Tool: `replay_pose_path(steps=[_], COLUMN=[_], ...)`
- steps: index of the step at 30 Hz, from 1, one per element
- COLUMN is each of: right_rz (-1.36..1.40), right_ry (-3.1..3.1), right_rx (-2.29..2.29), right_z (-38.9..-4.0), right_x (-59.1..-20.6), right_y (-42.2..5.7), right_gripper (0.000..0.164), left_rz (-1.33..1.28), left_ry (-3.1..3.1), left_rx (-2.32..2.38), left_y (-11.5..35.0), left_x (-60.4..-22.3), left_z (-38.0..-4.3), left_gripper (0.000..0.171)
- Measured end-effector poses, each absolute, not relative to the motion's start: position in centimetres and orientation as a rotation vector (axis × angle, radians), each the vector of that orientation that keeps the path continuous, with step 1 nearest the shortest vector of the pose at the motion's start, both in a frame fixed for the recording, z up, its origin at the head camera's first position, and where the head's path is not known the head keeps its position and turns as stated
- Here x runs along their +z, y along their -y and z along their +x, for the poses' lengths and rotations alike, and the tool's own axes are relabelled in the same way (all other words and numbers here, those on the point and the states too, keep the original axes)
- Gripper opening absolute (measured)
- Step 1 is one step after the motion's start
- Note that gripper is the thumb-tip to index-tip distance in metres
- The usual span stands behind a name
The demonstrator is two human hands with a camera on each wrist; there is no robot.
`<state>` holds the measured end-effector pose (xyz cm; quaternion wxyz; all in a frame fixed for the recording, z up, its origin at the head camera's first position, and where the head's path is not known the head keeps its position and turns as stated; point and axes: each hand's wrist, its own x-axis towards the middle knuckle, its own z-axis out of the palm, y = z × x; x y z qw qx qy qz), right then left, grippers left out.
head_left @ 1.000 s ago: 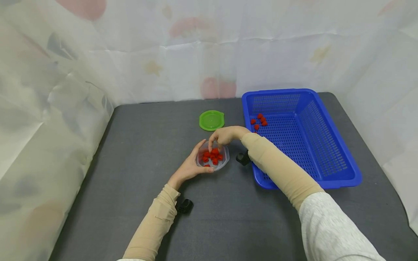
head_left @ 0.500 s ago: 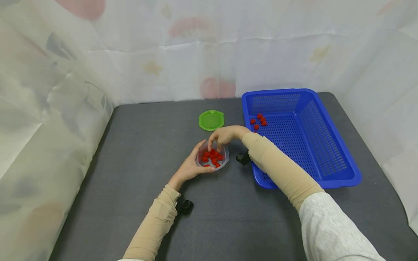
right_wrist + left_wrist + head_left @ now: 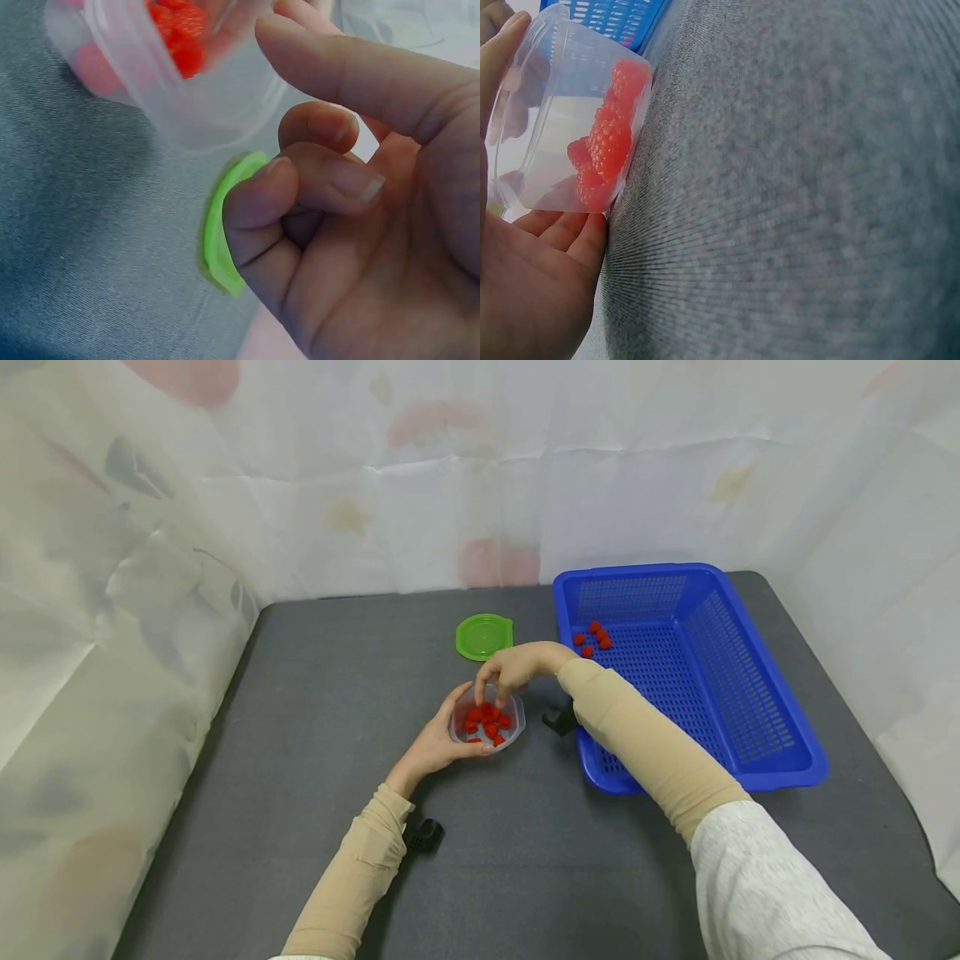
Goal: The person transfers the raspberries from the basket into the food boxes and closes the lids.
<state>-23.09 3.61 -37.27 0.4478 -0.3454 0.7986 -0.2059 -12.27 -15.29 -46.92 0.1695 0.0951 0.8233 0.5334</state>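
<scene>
A clear plastic container [image 3: 517,735] with several red raspberries [image 3: 491,722] in its bottom stands on the grey table. My left hand [image 3: 435,745] holds it from the left, thumb on the near side and fingers on the far side. In the left wrist view the raspberries [image 3: 609,142] lie against the container's base. Over the rim is my right hand [image 3: 517,668], thumb and index finger apart, pointing down into the container. No berry shows between them. The right wrist view shows its other fingers [image 3: 262,199] curled toward the palm.
Behind the container a green lid [image 3: 483,637] lies on the table. A blue perforated basket [image 3: 780,693] stands to the right, under my right forearm, with several raspberries [image 3: 603,635] near its left wall. Patterned sheets [image 3: 337,460] hang along the table's back and sides.
My right hand has risen slightly over the container. The raspberries inside shifted a little between the first two frames. My left hand keeps its hold.
</scene>
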Motion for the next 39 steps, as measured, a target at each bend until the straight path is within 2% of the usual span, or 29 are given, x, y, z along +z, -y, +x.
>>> replay_pose_path(steps=[10,21,32,39], right_rz=[-0.823,-0.652,-0.487,-0.376], right_ry=[-1.993,-2.095,-2.169,-2.191], right_rx=[-0.764,-0.981,-1.113,-1.169], right_z=[-23.4,-24.4,-25.0,-25.1], right_x=[-35.1,-33.4,-34.6,-36.3], right_y=[-5.6,-11.3,-16.4,-18.3], right_gripper=[0.033,0.032,0.033,0.031], left_rz=[0.301,0.369,0.373,0.371], left_ry=[-2.301,-2.281,-2.292,-2.247], left_rx=[1.565,1.620,1.616,1.631], left_y=[15.2,15.2,15.2,14.9], left_x=[-47.1,-47.2,-47.2,-45.3], left_z=[-12.3,-12.3,-12.3,-11.7], left_gripper=[0.097,0.101,0.100,0.098])
